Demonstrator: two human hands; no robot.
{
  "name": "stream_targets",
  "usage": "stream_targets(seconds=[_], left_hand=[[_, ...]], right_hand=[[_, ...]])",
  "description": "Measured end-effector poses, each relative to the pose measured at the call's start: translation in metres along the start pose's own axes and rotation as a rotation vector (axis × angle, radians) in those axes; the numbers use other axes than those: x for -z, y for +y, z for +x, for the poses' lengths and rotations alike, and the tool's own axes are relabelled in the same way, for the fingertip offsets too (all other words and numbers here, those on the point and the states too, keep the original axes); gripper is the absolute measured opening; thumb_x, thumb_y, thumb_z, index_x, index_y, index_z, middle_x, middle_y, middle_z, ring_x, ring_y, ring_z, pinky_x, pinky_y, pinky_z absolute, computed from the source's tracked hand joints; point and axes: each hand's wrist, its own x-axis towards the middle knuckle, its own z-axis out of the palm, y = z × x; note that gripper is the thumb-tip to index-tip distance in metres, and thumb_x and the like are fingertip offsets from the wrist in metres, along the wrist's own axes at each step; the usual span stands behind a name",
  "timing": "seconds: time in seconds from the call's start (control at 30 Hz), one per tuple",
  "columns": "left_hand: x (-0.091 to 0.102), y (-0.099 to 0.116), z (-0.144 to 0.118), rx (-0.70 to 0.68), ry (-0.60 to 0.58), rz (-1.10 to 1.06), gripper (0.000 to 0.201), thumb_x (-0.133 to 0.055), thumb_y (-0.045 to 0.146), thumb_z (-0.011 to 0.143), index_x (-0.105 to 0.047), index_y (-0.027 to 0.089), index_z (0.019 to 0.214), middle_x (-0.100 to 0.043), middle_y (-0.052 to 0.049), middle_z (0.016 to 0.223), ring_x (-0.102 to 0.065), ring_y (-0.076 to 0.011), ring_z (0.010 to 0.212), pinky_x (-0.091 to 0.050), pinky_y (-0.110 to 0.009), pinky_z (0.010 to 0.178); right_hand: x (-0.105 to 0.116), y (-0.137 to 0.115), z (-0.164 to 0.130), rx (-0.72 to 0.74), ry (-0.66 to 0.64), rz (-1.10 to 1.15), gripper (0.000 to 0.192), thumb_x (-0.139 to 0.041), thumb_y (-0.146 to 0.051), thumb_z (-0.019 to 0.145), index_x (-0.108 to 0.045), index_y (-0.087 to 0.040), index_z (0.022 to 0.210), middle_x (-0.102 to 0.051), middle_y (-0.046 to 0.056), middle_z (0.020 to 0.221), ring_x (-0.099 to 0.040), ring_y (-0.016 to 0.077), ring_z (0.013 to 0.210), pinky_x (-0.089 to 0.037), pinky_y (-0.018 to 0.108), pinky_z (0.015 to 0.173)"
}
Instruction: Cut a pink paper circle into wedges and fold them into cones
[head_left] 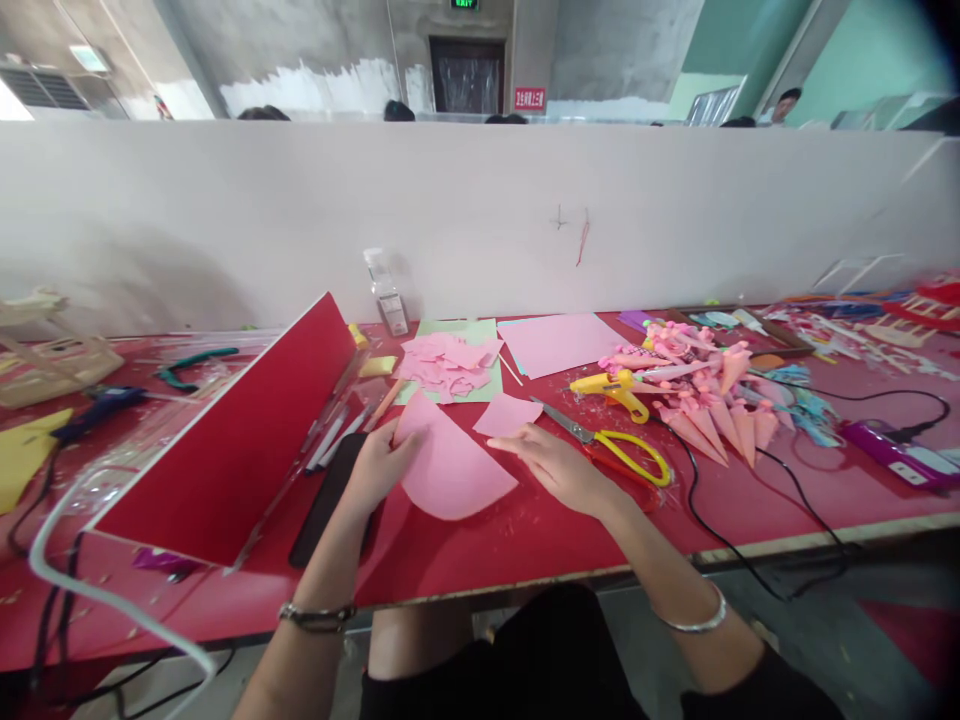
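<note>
Head view: one fan-shaped sheet of pink paper (457, 475), curved edge towards you, held by your left hand (379, 465), thumb lying over its upper left edge, above the red-topped table (480, 570). One smaller pink paper piece (506, 412), angular, just beyond the fingers of your right hand (555, 465); these are stretched forward, and you cannot tell from this angle whether they grip it. One pair of metal scissors with yellow and red handles (600, 437), lying just right of that piece, tips pointing away to the left. One heap of pink paper scraps (450, 365), resting on a pale green sheet (442, 328) beyond your hands. One larger pink rectangular sheet (559, 342), to the right of the heap. One yellow glue gun (609, 387), beside a pile of pink pointed paper cones (720, 425). One flat black rectangular object (330, 500), partly beneath your left forearm. One large red panel with white edges (247, 440), leaning at your left. One clear bottle with a white cap (390, 305), near the white partition (465, 220).
</note>
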Motion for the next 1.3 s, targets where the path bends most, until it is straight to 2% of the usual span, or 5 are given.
stream_targets(seconds=[0.2, 0.5, 0.7, 0.93, 1.3], left_hand=[[-0.019, 0.007, -0.018, 0.233, -0.063, -0.556, 0.038, -0.064, 0.045, 0.063, -0.058, 0.014, 0.084, -0.062, 0.000, 0.064, -0.056, -0.0134, 0.057, -0.044, -0.024, 0.056], [-0.036, 0.022, -0.035, 0.108, -0.180, -0.363, 0.033, -0.053, 0.044, 0.073, -0.056, 0.013, 0.063, -0.053, 0.001, 0.057, -0.044, -0.0097, 0.054, -0.033, -0.019, 0.048], [-0.044, 0.025, -0.045, 0.060, -0.370, -0.376, 0.037, -0.042, 0.048, 0.079, -0.053, 0.014, 0.070, -0.048, 0.003, 0.055, -0.041, -0.0087, 0.050, -0.034, -0.020, 0.048], [-0.047, 0.024, -0.049, 0.081, -0.403, -0.401, 0.038, -0.040, 0.049, 0.080, -0.048, 0.015, 0.067, -0.048, 0.003, 0.054, -0.045, -0.0090, 0.048, -0.037, -0.022, 0.049], [-0.055, 0.030, -0.049, 0.013, -0.434, -0.346, 0.036, -0.043, 0.045, 0.081, -0.046, 0.015, 0.062, -0.044, 0.005, 0.049, -0.041, -0.0075, 0.044, -0.032, -0.020, 0.043]], right_hand=[[-0.003, 0.002, -0.001, 0.124, -0.098, 0.215, 0.041, -0.040, -0.007, 0.082, -0.054, -0.028, 0.115, -0.048, 0.005, 0.110, -0.048, 0.0150, 0.102, -0.039, 0.027, 0.084], [-0.009, 0.000, 0.009, 0.058, 0.022, 0.333, 0.022, -0.048, -0.034, 0.083, -0.058, -0.017, 0.074, -0.051, 0.006, 0.098, -0.049, 0.0170, 0.095, -0.037, 0.028, 0.084], [-0.020, -0.005, 0.014, -0.096, 0.127, 0.245, 0.029, -0.051, -0.035, 0.080, -0.044, -0.017, 0.059, -0.042, -0.003, 0.061, -0.041, 0.0104, 0.058, -0.031, 0.022, 0.054], [-0.020, -0.013, 0.012, -0.146, 0.236, 0.359, 0.016, -0.055, -0.032, 0.076, -0.050, -0.018, 0.081, -0.052, -0.002, 0.073, -0.049, 0.0123, 0.069, -0.036, 0.022, 0.062], [-0.022, -0.019, 0.010, -0.166, 0.341, 0.368, 0.034, -0.056, -0.031, 0.076, -0.047, -0.021, 0.107, -0.050, -0.002, 0.068, -0.050, 0.0131, 0.066, -0.039, 0.025, 0.064]])
